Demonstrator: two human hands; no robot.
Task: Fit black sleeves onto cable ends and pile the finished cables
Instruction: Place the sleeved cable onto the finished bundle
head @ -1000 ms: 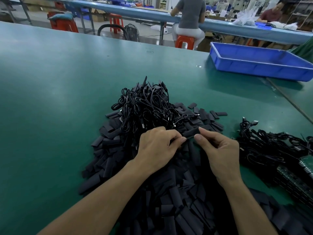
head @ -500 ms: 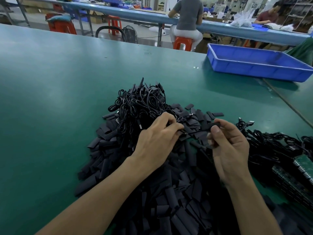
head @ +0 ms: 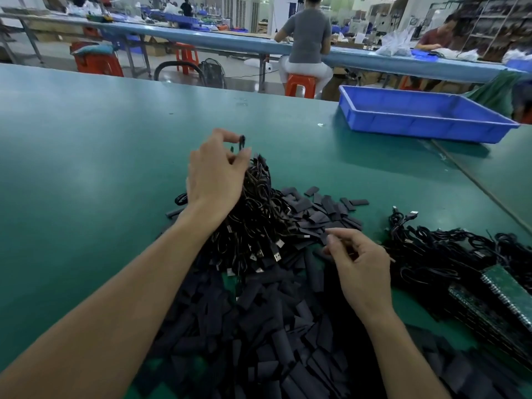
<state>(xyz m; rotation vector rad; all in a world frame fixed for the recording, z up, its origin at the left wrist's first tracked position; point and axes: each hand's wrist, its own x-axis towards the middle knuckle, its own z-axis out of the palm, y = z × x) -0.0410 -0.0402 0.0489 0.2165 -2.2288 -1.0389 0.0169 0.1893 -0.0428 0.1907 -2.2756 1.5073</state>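
My left hand (head: pixel 216 177) pinches glossy black cable end (head: pixel 242 141) above tangled cable heap (head: pixel 259 223). Right hand (head: pixel 359 266) over flat sleeves (head: pixel 259 326), can't tell grip. Blue tray (head: pixel 417 126): only blue floor visible.

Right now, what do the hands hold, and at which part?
The left hand pinches a black cable near its end, between thumb and forefinger. Whether the right hand holds anything cannot be told.
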